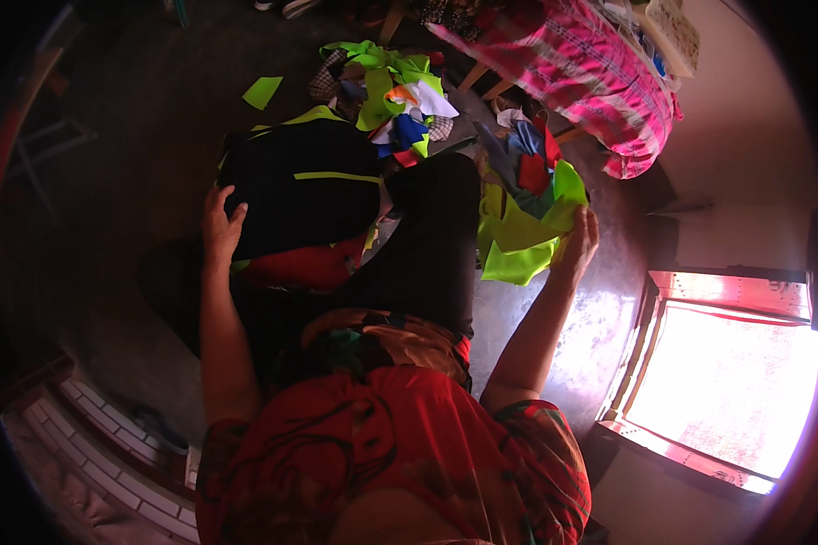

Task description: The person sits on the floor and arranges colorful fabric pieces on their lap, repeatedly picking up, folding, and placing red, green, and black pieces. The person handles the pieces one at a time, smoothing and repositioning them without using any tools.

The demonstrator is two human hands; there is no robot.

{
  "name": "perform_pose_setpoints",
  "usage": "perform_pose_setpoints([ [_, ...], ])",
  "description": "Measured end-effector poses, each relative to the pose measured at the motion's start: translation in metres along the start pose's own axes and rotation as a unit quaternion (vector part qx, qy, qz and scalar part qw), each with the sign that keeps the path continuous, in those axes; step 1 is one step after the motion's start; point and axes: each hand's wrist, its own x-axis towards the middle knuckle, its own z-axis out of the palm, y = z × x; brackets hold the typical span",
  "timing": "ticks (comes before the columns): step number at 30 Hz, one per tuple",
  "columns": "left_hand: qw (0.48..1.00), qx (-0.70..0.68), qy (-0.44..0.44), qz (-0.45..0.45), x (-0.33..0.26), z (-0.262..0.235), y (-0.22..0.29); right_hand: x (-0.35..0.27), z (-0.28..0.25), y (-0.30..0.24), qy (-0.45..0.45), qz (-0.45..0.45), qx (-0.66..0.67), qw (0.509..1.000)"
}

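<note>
A large black cloth [291, 195] with a thin lime-green strip [336, 175] on it lies at my left. My left hand [222, 225] rests at its left edge, thumb apart from the fingers. My right hand [580, 241] pinches a lime-green cloth piece [523, 238] by its right side. That piece spreads over the floor beside a heap of blue and red scraps [529, 163]. Under the black cloth, red fabric [304, 268] and more lime-green edges show.
A pile of mixed cloth scraps [395, 95] lies ahead. One lime-green scrap [262, 92] sits apart on the dark floor [136, 136]. A pink checked cloth [600, 82] hangs over wooden-legged furniture at far right. A bright window [736, 381] is at right.
</note>
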Motion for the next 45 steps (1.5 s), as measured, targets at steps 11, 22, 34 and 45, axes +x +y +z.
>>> perform_pose_setpoints([
  [11,0.921,-0.380,-0.071,-0.042,-0.003,-0.011,0.021,-0.007,0.066,-0.031,-0.203,0.008,0.051,0.978],
  [22,0.774,-0.526,-0.328,-0.126,-0.017,-0.010,0.029,-0.126,0.237,-0.005,-0.517,0.242,0.144,0.808],
  [34,0.698,-0.676,-0.143,-0.187,-0.025,-0.021,0.024,-0.140,0.263,0.056,-0.566,0.366,0.037,0.738],
  [45,0.722,-0.641,-0.119,-0.230,-0.030,-0.036,0.019,-0.122,0.223,0.131,-0.742,0.312,-0.151,0.574],
])
